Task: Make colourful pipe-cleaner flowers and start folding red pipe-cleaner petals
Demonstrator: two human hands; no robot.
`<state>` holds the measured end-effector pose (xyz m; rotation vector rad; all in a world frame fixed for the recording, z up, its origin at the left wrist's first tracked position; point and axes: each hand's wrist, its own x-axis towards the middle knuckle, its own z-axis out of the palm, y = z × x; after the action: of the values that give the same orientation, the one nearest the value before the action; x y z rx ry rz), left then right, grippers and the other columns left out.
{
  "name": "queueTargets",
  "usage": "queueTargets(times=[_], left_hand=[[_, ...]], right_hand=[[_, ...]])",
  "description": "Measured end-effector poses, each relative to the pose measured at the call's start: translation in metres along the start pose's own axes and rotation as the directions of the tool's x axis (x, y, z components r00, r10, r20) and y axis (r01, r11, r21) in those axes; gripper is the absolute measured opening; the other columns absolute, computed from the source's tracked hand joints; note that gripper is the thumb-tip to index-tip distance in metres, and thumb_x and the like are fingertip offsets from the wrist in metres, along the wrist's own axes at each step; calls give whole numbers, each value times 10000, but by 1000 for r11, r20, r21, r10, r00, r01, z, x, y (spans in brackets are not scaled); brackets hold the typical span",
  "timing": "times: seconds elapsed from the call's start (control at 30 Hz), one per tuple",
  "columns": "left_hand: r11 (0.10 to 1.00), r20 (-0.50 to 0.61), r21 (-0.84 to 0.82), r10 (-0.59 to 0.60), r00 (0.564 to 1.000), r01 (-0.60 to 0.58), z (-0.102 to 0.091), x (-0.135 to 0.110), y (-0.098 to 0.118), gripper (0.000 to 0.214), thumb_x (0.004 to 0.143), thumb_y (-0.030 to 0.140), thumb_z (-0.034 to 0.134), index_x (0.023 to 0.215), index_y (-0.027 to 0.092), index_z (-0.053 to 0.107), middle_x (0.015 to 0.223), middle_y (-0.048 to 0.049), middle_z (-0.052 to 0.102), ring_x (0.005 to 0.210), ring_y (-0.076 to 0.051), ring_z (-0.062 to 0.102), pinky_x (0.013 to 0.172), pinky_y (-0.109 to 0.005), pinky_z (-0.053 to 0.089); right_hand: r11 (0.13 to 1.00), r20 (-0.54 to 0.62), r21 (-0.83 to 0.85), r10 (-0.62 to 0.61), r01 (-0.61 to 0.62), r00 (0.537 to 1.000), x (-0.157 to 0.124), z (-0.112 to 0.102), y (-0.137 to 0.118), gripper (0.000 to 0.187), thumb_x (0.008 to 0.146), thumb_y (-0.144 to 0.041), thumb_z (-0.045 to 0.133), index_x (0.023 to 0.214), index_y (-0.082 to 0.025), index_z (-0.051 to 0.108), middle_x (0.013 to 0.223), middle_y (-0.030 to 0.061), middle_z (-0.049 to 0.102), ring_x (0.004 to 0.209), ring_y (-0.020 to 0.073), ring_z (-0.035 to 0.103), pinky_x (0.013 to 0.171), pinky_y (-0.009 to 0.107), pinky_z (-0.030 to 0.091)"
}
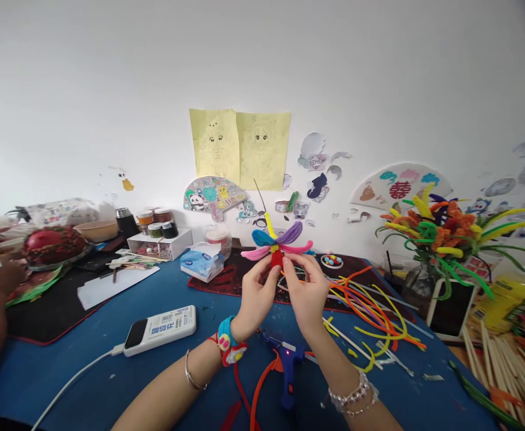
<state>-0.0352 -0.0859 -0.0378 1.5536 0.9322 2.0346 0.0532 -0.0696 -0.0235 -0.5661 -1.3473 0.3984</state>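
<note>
Left hand (257, 293) and right hand (307, 294) pinch a fuzzy craft (275, 246), petal shapes (291, 234) already on, while loose fuzzy sticks (384, 320) lie unused.

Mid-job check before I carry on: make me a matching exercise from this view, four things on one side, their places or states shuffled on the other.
Things
1. Petalled pipe-cleaner craft
2. Glue gun
3. Power bank
4. Yellow drawing sheets

Places or states
A. On the white wall
B. Between the left hand and right hand, held
C. Joined to a white cable
D. Blue, with a red light glowing

Pairs: 1-B, 2-D, 3-C, 4-A
</note>
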Motion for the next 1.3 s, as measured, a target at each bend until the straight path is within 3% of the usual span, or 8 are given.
queueTargets(times=[0.13,0.3,0.47,0.6,0.73,0.87,1.07,1.3], left_hand=[[1000,2,6,-6,1000,6,-1,-1,1,284,827,238,579,1091,156,646,1106,-89,670,1009,-220,626,886,-325,498],[999,40,40,-15,999,13,0,-5,0,287,824,236,584,1087,154,664,1110,-91,671,1014,-236,625,897,-346,494],[998,5,30,-48,999,48,3,-7,-2,266,792,232,622,1036,154,693,1078,-93,685,1007,-252,629,900,-371,495],[998,-8,-5,-65,998,65,3,-5,-1,255,775,233,640,1013,170,705,1065,-78,692,998,-250,634,909,-376,491],[995,-5,-28,-91,996,91,2,-4,-1,286,776,226,639,1054,179,687,1088,-61,685,1018,-234,628,928,-362,482],[992,2,-59,-113,994,113,2,-1,-1,282,779,226,636,1050,170,687,1081,-61,688,1008,-226,632,923,-356,484],[985,3,-114,-131,991,130,3,-1,-2,285,772,222,643,1046,157,685,1080,-69,688,1004,-228,632,920,-364,482],[985,-27,-98,-148,989,145,4,-2,0,281,753,224,653,1023,153,688,1053,-84,696,971,-230,639,882,-359,489]], right_hand=[[998,31,10,60,-60,998,-2,2,-5,103,807,-230,611,863,-155,653,848,51,618,774,165,590,731,307,492],[965,20,123,233,-234,972,-3,4,-2,163,783,-315,636,826,-157,643,801,42,617,735,163,574,702,307,484],[833,71,349,433,-429,899,0,5,0,169,722,-312,674,771,-153,644,765,37,647,744,169,592,715,311,488],[742,115,436,515,-509,849,3,5,-2,146,692,-291,677,743,-156,654,752,31,679,771,181,617,757,329,486],[668,136,497,570,-553,811,4,6,-1,176,668,-278,695,786,-149,674,822,49,707,817,193,631,784,340,481],[646,145,516,581,-563,800,4,6,3,185,676,-287,689,799,-149,678,834,47,707,793,178,625,737,307,480],[691,118,431,594,-580,796,6,4,7,161,677,-290,667,746,-144,674,715,25,683,632,145,572,592,266,449],[739,41,430,558,-519,829,-1,8,0,194,691,-311,668,800,-151,651,802,48,684,730,167,605,643,277,476]])
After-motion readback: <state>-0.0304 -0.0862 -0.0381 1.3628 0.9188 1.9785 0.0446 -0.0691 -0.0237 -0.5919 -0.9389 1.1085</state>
